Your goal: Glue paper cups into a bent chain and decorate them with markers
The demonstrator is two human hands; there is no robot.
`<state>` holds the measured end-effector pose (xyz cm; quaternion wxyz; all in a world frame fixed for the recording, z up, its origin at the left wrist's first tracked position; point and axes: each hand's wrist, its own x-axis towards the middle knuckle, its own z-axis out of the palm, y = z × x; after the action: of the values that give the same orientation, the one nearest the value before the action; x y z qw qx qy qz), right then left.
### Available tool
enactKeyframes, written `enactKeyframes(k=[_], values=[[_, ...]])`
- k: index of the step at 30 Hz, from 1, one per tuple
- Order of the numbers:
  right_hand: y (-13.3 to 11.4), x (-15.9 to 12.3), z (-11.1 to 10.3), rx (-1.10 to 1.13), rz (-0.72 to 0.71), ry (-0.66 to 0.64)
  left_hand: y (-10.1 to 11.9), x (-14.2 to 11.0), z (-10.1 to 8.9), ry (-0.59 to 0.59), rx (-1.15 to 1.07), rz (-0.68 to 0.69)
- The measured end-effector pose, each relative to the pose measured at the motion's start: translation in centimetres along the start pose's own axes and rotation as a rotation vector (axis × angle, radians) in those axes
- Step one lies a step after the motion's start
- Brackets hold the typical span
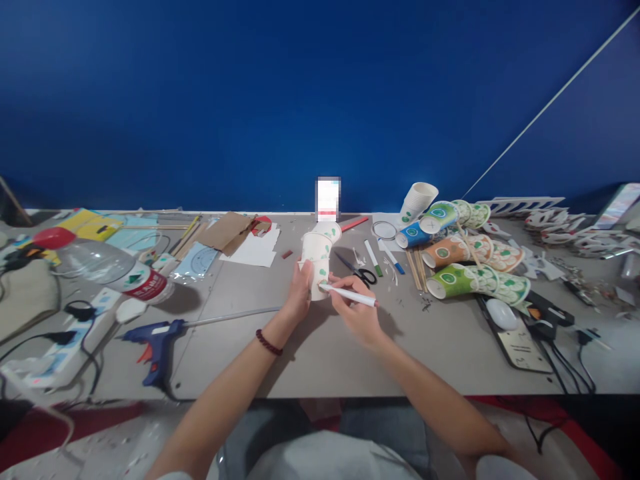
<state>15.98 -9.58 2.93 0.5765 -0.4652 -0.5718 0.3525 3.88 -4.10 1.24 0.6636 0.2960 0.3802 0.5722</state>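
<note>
White paper cups [317, 253] with a green leaf print, joined into one curved piece, stand out over the middle of the table. Wrapped around their lower left side is my left hand [299, 291], closed on them. My right hand [359, 315] pinches a white marker [353, 295] with a pinkish end. The marker's tip points at the lowest cup, close to its surface; whether it touches, I cannot tell. Just beyond my right hand lie black-handled scissors [364, 272], a green-ended marker [373, 257] and a blue-ended marker [391, 257].
A blue glue gun [163, 340] and a power strip [75, 343] lie at left, near a plastic bottle [113, 265]. Several joined cups [457, 281] lie at right, beside a phone [523, 348] and white mouse [502, 313]. Cardboard [227, 232] lies back left.
</note>
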Motion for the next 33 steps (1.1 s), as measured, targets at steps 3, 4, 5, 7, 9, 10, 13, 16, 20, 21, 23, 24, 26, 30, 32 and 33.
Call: enactKeyframes(k=[3,4,5,7,9,10,13,16,20,21,23,24,26,30,32,33], values=[[-0.08,0.01,0.01,-0.010,-0.006,0.001,-0.03,-0.01,-0.06,0.012,0.005,0.004],[-0.10,0.02,0.02,-0.013,-0.011,0.001,-0.04,0.00,-0.09,0.015,0.006,0.003],[-0.13,0.03,0.03,-0.015,-0.014,-0.001,-0.05,0.02,-0.11,0.016,0.007,0.000],[-0.18,0.07,0.06,-0.017,-0.018,-0.007,-0.07,0.07,-0.11,0.015,0.008,-0.001],[-0.23,0.12,0.08,-0.017,-0.023,-0.011,-0.07,0.11,-0.07,0.014,0.006,0.008],[-0.23,0.15,0.09,-0.018,-0.026,-0.011,-0.06,0.13,-0.03,0.017,0.004,0.014],[-0.20,0.18,0.10,-0.017,-0.025,-0.014,-0.01,0.14,0.08,0.023,0.001,0.016],[-0.11,0.15,0.10,-0.020,-0.022,-0.020,0.08,0.09,0.14,0.020,0.008,0.009],[0.08,0.06,0.06,-0.020,-0.008,-0.026,0.13,0.05,0.12,0.026,0.012,0.006],[0.14,0.05,0.04,-0.021,-0.010,-0.026,0.11,0.07,0.11,0.023,0.011,0.006],[0.22,0.03,0.01,-0.026,-0.019,-0.030,0.07,0.11,0.09,0.018,0.009,0.005],[0.23,0.03,0.00,-0.028,-0.021,-0.032,0.06,0.14,0.08,0.016,0.010,0.005],[0.21,0.04,0.00,-0.027,-0.018,-0.035,0.07,0.16,0.09,0.017,0.012,-0.001],[0.08,0.07,0.00,-0.024,-0.014,-0.038,0.20,0.12,0.16,0.032,0.014,-0.014],[0.07,0.06,-0.02,-0.027,-0.004,-0.043,0.25,0.09,0.19,0.037,0.008,-0.015],[0.08,0.05,-0.03,-0.027,0.004,-0.045,0.27,0.06,0.21,0.040,0.005,-0.018]])
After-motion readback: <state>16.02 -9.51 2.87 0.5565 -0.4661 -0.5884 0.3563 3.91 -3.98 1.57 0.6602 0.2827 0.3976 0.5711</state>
